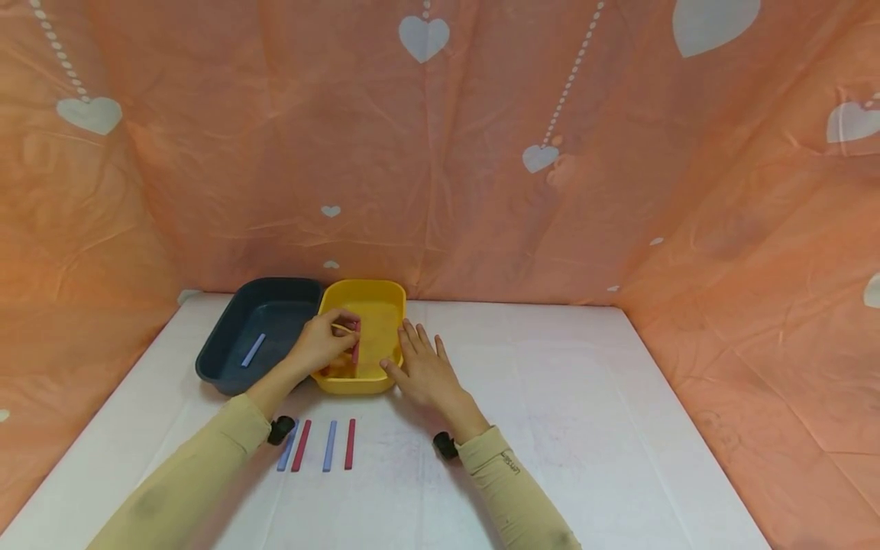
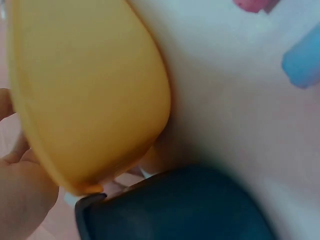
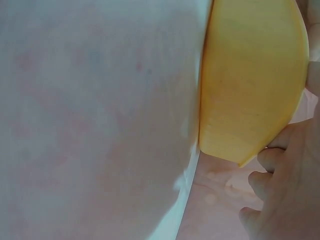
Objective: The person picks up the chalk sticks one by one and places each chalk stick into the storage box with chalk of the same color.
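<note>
My left hand (image 1: 321, 342) reaches over the left rim of a yellow tray (image 1: 380, 325) and pinches a red chalk stick (image 1: 355, 353) upright-looking in the head view. In the left wrist view that stick is hidden behind the tray wall (image 2: 90, 90). My right hand (image 1: 429, 373) lies with fingers spread along the tray's right side, its fingertips touching the rim. A dark blue tray (image 1: 275, 309) stands against the yellow one on the left, with a blue chalk stick (image 1: 253, 350) lying in it.
In front of the trays, two blue chalk sticks (image 1: 330, 446) and two red chalk sticks (image 1: 351, 444) lie in a row on the white table (image 1: 564, 428). An orange cloth (image 1: 481, 229) with hearts hangs behind and at both sides.
</note>
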{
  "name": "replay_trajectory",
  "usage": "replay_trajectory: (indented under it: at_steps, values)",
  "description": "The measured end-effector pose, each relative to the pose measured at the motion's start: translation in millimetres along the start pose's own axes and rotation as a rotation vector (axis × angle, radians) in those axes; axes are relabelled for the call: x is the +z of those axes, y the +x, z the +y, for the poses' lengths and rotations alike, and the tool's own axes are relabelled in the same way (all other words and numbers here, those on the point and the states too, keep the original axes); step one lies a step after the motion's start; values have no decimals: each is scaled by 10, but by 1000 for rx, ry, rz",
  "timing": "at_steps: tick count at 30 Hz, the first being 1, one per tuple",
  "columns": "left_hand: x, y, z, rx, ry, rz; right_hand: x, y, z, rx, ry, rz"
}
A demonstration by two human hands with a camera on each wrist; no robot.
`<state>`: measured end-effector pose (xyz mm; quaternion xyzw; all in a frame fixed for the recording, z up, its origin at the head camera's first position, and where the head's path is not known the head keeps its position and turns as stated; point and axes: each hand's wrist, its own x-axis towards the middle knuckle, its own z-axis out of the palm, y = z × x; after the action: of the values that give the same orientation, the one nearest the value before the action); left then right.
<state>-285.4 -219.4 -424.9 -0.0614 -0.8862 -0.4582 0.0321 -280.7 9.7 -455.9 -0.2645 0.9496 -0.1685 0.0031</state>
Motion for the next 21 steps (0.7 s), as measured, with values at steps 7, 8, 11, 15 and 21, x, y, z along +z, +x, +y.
replay_trajectory:
  at_steps: [7, 8, 11, 15, 21]
  values:
    - [126, 128, -42, -36, -50, -84, -19, -18, -11, -8, 0, 12]
    - [144, 147, -45, -40, -47, -93, -20, -19, -10, -8, -2, 11]
    - [198, 209, -55, -55, -46, -122, -18, -22, -7, -10, -7, 10]
    - [258, 274, -62, -83, -26, -141, -5, -10, -4, -10, -12, 12]
    - [333, 339, -81, -56, 55, -151, -10, -13, -3, -6, -18, 10]
